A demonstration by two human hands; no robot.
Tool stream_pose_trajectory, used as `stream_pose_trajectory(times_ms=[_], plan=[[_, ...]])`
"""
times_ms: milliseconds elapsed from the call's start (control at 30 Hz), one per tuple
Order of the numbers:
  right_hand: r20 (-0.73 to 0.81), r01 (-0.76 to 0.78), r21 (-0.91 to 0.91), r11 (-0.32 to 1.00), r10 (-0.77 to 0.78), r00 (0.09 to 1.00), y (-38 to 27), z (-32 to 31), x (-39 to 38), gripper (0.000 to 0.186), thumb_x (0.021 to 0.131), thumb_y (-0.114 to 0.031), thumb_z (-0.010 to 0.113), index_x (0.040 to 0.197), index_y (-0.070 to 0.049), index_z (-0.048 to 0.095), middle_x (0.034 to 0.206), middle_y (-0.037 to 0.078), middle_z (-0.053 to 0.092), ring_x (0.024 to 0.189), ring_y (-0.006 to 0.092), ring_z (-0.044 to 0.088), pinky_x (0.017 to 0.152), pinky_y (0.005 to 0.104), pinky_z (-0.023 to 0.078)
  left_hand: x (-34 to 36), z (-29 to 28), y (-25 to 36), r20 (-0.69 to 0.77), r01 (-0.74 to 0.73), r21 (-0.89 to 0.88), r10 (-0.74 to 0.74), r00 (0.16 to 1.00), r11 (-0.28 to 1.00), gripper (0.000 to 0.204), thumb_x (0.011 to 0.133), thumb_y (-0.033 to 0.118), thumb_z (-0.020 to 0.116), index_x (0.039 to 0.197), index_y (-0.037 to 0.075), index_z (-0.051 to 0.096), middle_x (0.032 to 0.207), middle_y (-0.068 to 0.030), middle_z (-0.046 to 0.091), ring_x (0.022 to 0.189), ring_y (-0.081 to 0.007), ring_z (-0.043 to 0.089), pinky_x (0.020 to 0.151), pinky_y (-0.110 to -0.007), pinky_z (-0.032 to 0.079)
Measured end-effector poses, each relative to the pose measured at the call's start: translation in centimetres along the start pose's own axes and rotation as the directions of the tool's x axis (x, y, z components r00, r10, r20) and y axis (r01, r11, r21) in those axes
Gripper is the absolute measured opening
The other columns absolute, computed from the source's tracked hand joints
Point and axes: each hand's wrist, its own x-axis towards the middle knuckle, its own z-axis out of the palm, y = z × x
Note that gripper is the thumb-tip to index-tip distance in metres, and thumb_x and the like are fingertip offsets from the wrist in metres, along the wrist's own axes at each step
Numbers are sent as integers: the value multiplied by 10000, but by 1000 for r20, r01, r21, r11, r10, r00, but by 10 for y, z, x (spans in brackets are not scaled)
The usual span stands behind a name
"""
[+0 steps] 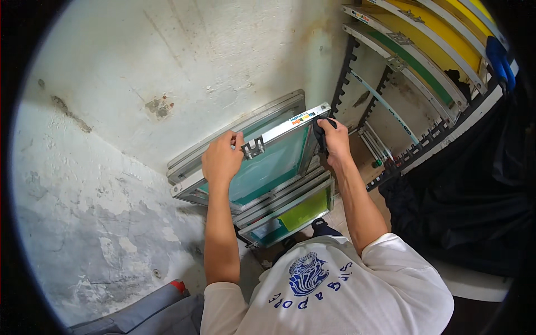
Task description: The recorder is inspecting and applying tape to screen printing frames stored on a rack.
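Note:
A silver metal screen-printing frame (282, 132) with teal mesh stands tilted in front of me, with a slotted metal clip (254, 147) on its upper bar. My left hand (222, 159) is closed over that bar, just left of the clip; its fingertips are partly hidden. At the bar's right end, my right hand (336, 140) grips a black cloth (322, 134), which lies against the frame's corner. Behind the frame, another metal frame (293, 101) leans on the wall. Several more frames stand nearer me, the closest with yellow-green mesh (306, 210).
A stained, peeling wall (128, 84) rises ahead and to the left. At the right, a black notched rack (435, 134) carries several yellow- and green-meshed frames (413, 64). Black fabric (463, 206) hangs below it. A grey bundle with a red end (145, 307) lies lower left.

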Motion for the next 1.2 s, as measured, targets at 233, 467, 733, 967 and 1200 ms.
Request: stream_pose_trajectory(times_ms=[233, 467, 733, 967, 1200], plan=[[1, -121, 9, 993, 121, 993, -10, 6, -8, 135, 952, -135, 702, 937, -3, 729, 808, 22, 707, 629, 107, 620, 588, 286, 501, -2, 0, -1, 5, -18, 14, 18, 1000, 1000, 358, 1030, 434, 562, 1040, 140, 765, 996, -100, 786, 943, -373, 728, 811, -482, 557], [-52, -42, 92, 995, 47, 998, 1, 9, -11, 145, 941, -163, 727, 969, -20, 725, 842, 3, 707, 686, 88, 620, 614, 255, 473, -8, -2, 2, 19, -15, 39, 14, 1000, 999, 378, 1042, 438, 541, 1038, 131, 761, 987, -119, 780, 942, -386, 723, 813, -496, 556], [-60, 28, 114, 993, -22, 998, 13, 7, -10, 146, 937, -100, 702, 975, 37, 735, 839, 37, 715, 682, 123, 637, 629, 294, 506, -12, -2, 2, 35, -43, 68, 41, 999, 997, 401, 1059, 435, 501, 1019, 127, 755, 957, -162, 761, 927, -417, 707, 794, -526, 548], [-91, 8, 82, 997, -1, 996, 11, 16, -13, 168, 918, -117, 712, 970, 41, 740, 796, 42, 702, 653, 134, 623, 599, 301, 487, -9, -1, 3, 128, -40, 110, 26, 991, 993, 504, 1085, 475, 414, 1018, 105, 750, 980, -204, 748, 953, -454, 692, 822, -556, 537], [-70, -11, 33, 999, 13, 997, 27, 48, -39, 145, 940, -139, 712, 969, 1, 740, 746, -13, 650, 595, 86, 544, 534, 269, 415, -7, 2, -1, 163, -67, 89, 52, 985, 994, 535, 1094, 492, 383, 1038, 101, 745, 994, -228, 740, 975, -475, 682, 845, -573, 526]])
